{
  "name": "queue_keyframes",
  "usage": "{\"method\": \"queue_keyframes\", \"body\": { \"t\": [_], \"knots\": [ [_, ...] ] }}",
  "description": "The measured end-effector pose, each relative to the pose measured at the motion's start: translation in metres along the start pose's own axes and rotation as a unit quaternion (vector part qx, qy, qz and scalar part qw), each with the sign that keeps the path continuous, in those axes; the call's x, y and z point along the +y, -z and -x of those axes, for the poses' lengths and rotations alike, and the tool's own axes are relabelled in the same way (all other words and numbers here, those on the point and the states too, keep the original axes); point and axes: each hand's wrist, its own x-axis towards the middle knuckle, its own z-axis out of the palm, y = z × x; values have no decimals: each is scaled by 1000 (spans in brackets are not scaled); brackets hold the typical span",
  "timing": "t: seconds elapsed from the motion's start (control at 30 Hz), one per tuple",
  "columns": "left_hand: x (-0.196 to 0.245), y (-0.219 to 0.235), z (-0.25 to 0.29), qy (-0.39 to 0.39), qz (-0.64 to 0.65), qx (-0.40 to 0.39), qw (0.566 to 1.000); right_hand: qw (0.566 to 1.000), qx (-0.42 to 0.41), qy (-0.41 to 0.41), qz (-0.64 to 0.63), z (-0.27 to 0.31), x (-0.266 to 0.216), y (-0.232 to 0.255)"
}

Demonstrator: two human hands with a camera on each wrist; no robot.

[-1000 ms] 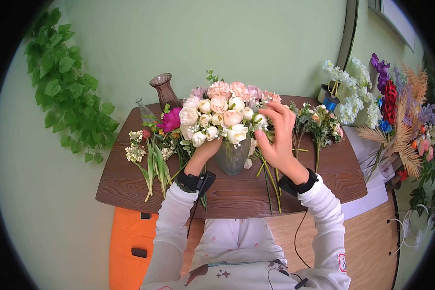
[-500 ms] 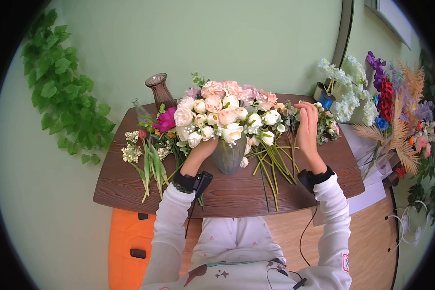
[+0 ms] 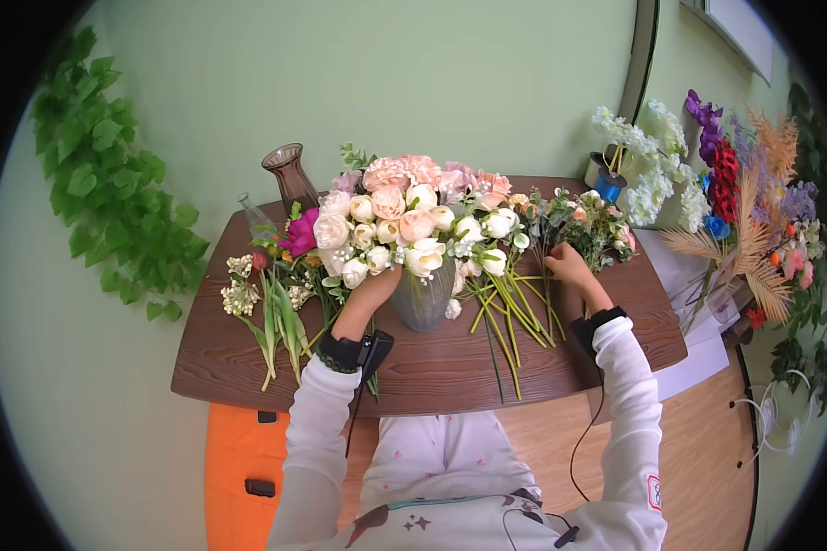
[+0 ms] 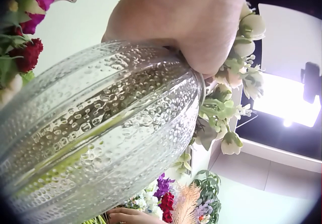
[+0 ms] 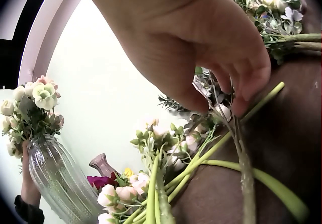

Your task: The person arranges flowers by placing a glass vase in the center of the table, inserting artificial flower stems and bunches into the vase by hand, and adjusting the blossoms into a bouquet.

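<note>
My left hand (image 3: 366,301) grips the neck of a clear ribbed glass vase (image 3: 421,303), just under a full bouquet of white, cream and pink flowers (image 3: 404,216). In the left wrist view, that hand (image 4: 181,22) lies against the top of the dimpled vase (image 4: 110,128), its fingers partly hidden behind the glass. To the right of the vase, my right hand (image 3: 572,268) is down among loose stems. Seen from the right wrist, its curled fingers pinch a thin branching flower stem (image 5: 245,178), beside yellow-green stems (image 5: 211,151) on the dark table.
Left of the vase lie tulips (image 3: 280,317), white berry sprigs (image 3: 240,298) and a magenta flower (image 3: 300,233). A brown glass vase (image 3: 289,174) stands behind them. Small flower bunches (image 3: 597,225) lie at the back right, near a blue spool (image 3: 608,186).
My right hand has left the bouquet's right side, moved right and come down to the loose stems, its fingers closing on one. My left hand stays at the vase neck.
</note>
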Motion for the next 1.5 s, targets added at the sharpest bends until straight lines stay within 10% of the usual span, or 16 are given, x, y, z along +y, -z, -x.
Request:
{"method": "queue_keyframes", "body": {
  "t": [0.93,1.5],
  "knots": [
    [-10,-7,-2,-2,43,18,999,988,-103,-94,-72,17,-31,-6],
    [-10,-7,1,27,39,23,999,982,140,-109,-72,-2,50,43]
  ]
}}
